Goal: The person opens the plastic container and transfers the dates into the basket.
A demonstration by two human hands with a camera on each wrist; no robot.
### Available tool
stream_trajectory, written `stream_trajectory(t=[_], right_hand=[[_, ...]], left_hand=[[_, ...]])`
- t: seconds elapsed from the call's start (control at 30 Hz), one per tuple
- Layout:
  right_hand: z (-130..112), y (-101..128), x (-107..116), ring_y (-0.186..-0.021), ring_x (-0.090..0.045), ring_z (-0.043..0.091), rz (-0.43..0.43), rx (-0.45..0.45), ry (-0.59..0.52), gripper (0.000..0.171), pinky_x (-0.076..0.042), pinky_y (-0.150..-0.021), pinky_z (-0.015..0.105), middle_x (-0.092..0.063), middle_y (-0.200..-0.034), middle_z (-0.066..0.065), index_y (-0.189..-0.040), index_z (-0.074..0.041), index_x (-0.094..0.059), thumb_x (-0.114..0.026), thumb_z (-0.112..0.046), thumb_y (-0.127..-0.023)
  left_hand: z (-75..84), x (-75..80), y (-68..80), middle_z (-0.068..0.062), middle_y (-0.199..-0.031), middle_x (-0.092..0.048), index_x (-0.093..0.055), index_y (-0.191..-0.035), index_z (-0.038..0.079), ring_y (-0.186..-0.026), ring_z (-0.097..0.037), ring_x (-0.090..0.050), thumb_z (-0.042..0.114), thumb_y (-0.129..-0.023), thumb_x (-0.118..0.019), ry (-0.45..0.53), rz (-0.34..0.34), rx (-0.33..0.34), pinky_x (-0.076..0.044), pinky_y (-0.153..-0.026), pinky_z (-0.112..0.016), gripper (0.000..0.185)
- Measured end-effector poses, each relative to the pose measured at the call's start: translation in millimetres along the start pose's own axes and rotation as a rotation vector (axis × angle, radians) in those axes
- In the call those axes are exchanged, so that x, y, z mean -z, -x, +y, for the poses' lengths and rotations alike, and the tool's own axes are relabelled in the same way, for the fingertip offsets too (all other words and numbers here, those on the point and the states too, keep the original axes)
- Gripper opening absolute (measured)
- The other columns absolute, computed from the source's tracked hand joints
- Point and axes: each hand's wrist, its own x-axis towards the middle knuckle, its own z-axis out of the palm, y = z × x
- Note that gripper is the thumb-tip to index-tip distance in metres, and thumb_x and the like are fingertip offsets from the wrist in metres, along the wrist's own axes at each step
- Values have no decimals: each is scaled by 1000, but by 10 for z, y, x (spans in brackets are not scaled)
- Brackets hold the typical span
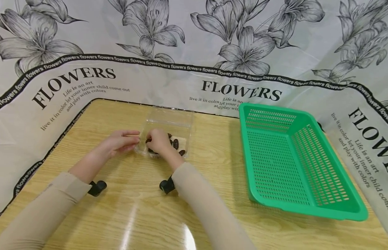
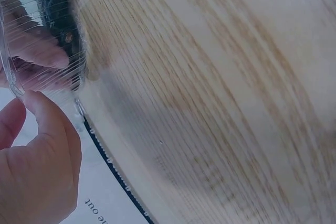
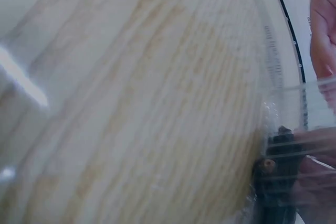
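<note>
The clear box (image 1: 183, 131) lies at the far edge of the tabletop (image 1: 215, 152), between the far left corner and the basket, its clear lid (image 1: 171, 114) tipped back toward that edge. Dark brown dates (image 1: 176, 143) lie inside it, bunched mostly toward its near side. The left hand (image 1: 122, 141) is at the box's left side, thumb and forefinger pinching the plastic edge between their tips. The right hand (image 1: 159, 139) reaches down into the box, fingers bent among the dates at its left; whether it grips one cannot be told, since the hand covers its fingertips. The green basket (image 1: 275, 163) sits well apart from both hands, along the tabletop's right edge. Patterned cloth (image 1: 168, 85) rises behind the far edge, and light sleeves (image 1: 209, 208) cover both forearms.
</note>
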Motion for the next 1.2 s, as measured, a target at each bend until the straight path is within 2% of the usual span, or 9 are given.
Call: stream_trajectory(t=[0.2, 0.33, 0.5, 0.6, 0.77, 0.93, 1.07, 1.2], right_hand=[[44, 24, 73, -91, -63, 17, -2, -35, -177, 21, -51, -75, 23, -69, -100, 6, -106, -6, -70, -66, -11, -86], [66, 43, 150, -91, -63, 17, -15, -81, -339, 24, -51, -74, 21, -69, -100, 7, -108, -2, -69, -67, -10, -85], [87, 73, 259, -82, -65, 18, -49, -161, -618, 23, -54, -71, 27, -68, -98, 11, -107, 1, -68, -67, -8, -86], [101, 87, 314, -80, -64, 19, -75, -219, -778, 22, -55, -75, 33, -67, -98, 12, -107, 2, -68, -66, -6, -86], [108, 113, 399, -86, -64, 21, -106, -266, -890, 23, -54, -81, 35, -65, -102, 11, -108, 0, -68, -67, -7, -86], [84, 137, 472, -91, -63, 22, -138, -286, -945, 23, -51, -86, 38, -63, -107, 11, -108, 1, -67, -66, -8, -87], [47, 157, 544, -96, -63, 25, -158, -296, -990, 26, -49, -89, 39, -62, -112, 14, -112, 3, -65, -64, -7, -88], [-2, 176, 633, -102, -61, 29, -161, -316, -1086, 29, -48, -92, 39, -60, -118, 17, -117, 4, -62, -63, -4, -89]], left_hand=[[1, 4, 9, 0, -102, -56, -28, -143, -5, -79, 0, -60, 5, -94, -53, -21, 2, 4, -51, -72, -13, 56], [4, 5, 7, 2, -97, -58, -26, -144, -5, -79, 0, -60, 5, -94, -52, -18, -8, 3, -51, -71, -13, 57], [15, 0, 1, 4, -92, -61, -26, -144, -4, -79, -1, -61, 6, -94, -54, -16, -5, 13, -51, -70, -14, 58], [23, -2, -1, 4, -91, -61, -27, -144, -3, -80, -2, -61, 7, -94, -54, -22, 0, 23, -51, -70, -14, 58], [26, -5, 1, 5, -91, -61, -27, -144, -3, -80, -2, -61, 7, -94, -54, -27, 5, 27, -51, -70, -14, 58], [15, -1, -12, 5, -90, -61, -28, -144, -3, -79, -1, -60, 7, -94, -54, -30, 4, 21, -51, -69, -14, 57], [10, -5, -18, 5, -89, -61, -28, -143, -4, -78, -1, -61, 7, -94, -54, -27, 4, 17, -51, -69, -14, 57], [7, 4, -17, 6, -89, -61, -28, -143, -4, -77, 0, -61, 7, -94, -55, -36, 6, 10, -51, -70, -14, 58]])
